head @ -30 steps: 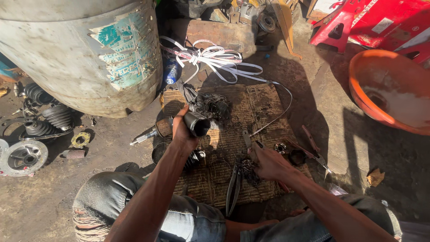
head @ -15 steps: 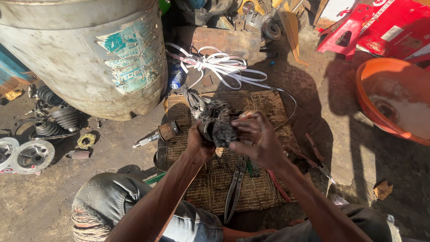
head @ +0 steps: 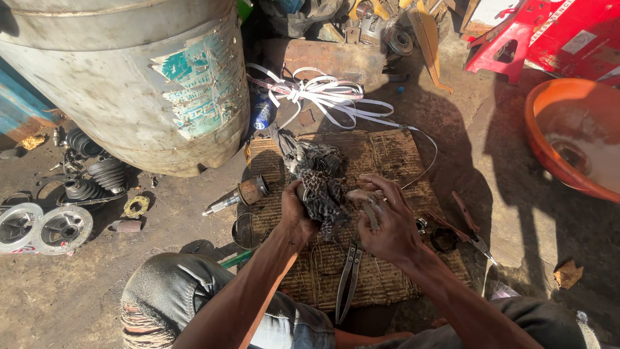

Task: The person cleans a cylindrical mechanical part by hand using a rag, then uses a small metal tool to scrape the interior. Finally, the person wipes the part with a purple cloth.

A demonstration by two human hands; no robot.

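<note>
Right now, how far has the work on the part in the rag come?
Done: a shaft piece lies apart on the woven mat. In hand: the left hand holds a part wrapped in a dirty rag and the right hand works at it. Left: pliers and rubber boots lie untouched.
</note>
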